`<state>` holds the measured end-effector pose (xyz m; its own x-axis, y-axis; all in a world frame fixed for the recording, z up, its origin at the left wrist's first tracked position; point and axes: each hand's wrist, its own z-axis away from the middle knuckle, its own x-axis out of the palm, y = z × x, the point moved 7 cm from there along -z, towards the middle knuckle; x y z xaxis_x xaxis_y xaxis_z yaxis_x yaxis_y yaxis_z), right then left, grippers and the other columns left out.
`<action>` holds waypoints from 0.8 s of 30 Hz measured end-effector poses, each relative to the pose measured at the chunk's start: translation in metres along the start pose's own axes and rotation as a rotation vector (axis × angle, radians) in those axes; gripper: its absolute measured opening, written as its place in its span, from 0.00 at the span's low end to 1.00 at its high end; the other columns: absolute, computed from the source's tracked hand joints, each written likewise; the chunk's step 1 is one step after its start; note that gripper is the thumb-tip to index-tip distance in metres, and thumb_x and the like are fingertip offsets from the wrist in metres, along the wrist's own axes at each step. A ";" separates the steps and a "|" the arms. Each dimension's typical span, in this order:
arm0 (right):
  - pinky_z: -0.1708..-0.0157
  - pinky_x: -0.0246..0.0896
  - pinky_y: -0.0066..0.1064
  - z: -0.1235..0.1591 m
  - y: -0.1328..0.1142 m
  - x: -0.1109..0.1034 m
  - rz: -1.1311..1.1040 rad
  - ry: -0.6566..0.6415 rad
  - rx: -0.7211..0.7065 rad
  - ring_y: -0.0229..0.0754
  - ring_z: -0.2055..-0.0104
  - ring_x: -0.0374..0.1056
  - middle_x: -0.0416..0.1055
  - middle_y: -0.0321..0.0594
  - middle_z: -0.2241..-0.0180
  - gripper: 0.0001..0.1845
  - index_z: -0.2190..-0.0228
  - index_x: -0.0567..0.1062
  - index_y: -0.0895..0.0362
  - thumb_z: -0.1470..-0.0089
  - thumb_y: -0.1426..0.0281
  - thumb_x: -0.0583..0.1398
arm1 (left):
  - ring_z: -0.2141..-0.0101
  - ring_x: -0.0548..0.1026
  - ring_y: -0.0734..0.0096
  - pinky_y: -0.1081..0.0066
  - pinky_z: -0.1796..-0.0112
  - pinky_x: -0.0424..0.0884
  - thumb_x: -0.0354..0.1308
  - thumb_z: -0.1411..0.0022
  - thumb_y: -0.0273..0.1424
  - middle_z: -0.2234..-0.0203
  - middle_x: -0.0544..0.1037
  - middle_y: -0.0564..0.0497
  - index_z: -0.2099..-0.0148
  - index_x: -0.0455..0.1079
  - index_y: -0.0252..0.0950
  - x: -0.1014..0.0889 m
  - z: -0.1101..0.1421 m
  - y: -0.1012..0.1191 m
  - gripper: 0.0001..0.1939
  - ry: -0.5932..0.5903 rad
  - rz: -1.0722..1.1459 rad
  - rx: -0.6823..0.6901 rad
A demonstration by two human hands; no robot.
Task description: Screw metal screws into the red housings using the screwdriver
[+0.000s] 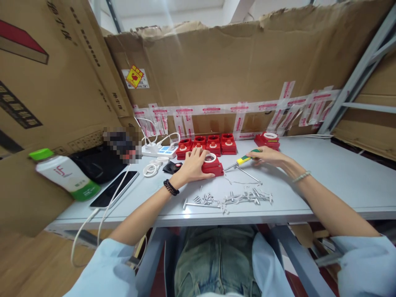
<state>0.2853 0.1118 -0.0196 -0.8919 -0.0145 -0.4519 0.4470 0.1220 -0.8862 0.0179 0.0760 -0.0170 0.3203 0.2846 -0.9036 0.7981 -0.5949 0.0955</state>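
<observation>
My left hand [194,166] is wrapped over a red housing with a white ring on top [214,166] and holds it against the table. In my right hand [268,156] is a screwdriver with a yellow and green handle [244,159]. Its shaft points left, and the tip meets the right end of the housing. Just beneath the screwdriver lies a thin metal rod [250,175]. Closer to the table's front edge are a heap of loose screws [208,199], a T-shaped metal rod [201,205] and more screws among white strips [247,197].
Several red housings [213,144] line the back, with another red housing [267,141] further right. A power strip [159,151], white rings [151,170], a phone [115,190] and a bottle [66,175] occupy the left. Behind stands a tall cardboard wall [216,70].
</observation>
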 end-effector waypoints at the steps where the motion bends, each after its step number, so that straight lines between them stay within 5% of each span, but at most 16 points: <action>1: 0.82 0.63 0.30 0.001 0.002 0.001 0.036 -0.019 0.018 0.33 0.84 0.58 0.63 0.35 0.86 0.18 0.87 0.69 0.58 0.58 0.64 0.69 | 0.46 0.64 0.40 0.41 0.49 0.61 0.67 0.52 0.50 0.47 0.66 0.37 0.46 0.62 0.35 -0.001 -0.002 0.006 0.37 0.009 -0.050 0.027; 5: 0.83 0.52 0.28 0.002 0.010 0.003 0.180 -0.002 0.119 0.31 0.86 0.53 0.58 0.33 0.90 0.27 0.89 0.64 0.56 0.51 0.55 0.65 | 0.48 0.68 0.50 0.53 0.51 0.66 0.64 0.44 0.43 0.48 0.68 0.40 0.46 0.62 0.36 0.000 -0.008 0.031 0.28 -0.037 -0.071 0.183; 10: 0.81 0.57 0.27 0.003 0.007 0.010 0.079 -0.036 0.096 0.33 0.84 0.57 0.63 0.29 0.87 0.14 0.76 0.67 0.54 0.52 0.61 0.66 | 0.42 0.63 0.51 0.53 0.48 0.59 0.58 0.36 0.34 0.43 0.68 0.44 0.47 0.69 0.44 0.008 -0.009 0.054 0.15 -0.160 -0.143 0.393; 15: 0.82 0.57 0.27 0.007 0.007 0.012 0.041 -0.118 0.137 0.34 0.84 0.60 0.65 0.33 0.86 0.12 0.77 0.68 0.55 0.51 0.64 0.65 | 0.51 0.68 0.55 0.55 0.51 0.58 0.56 0.37 0.30 0.54 0.76 0.48 0.55 0.74 0.43 0.011 -0.011 0.060 0.10 -0.196 -0.161 0.406; 20: 0.84 0.50 0.28 0.001 0.011 0.003 0.118 0.003 0.087 0.33 0.87 0.56 0.60 0.34 0.91 0.26 0.88 0.64 0.56 0.50 0.56 0.64 | 0.52 0.68 0.55 0.55 0.52 0.57 0.57 0.40 0.30 0.55 0.76 0.48 0.56 0.74 0.41 0.012 -0.011 0.059 0.09 -0.188 -0.168 0.410; 24: 0.81 0.56 0.28 -0.001 0.009 0.010 -0.008 -0.011 0.040 0.33 0.84 0.60 0.66 0.35 0.87 0.19 0.84 0.71 0.57 0.53 0.60 0.68 | 0.52 0.67 0.54 0.54 0.53 0.57 0.57 0.39 0.33 0.55 0.75 0.47 0.56 0.74 0.42 0.013 -0.011 0.059 0.09 -0.190 -0.197 0.416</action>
<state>0.2801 0.1142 -0.0320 -0.8950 -0.0261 -0.4454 0.4421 0.0816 -0.8932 0.0751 0.0533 -0.0187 0.0544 0.3030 -0.9514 0.5502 -0.8042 -0.2247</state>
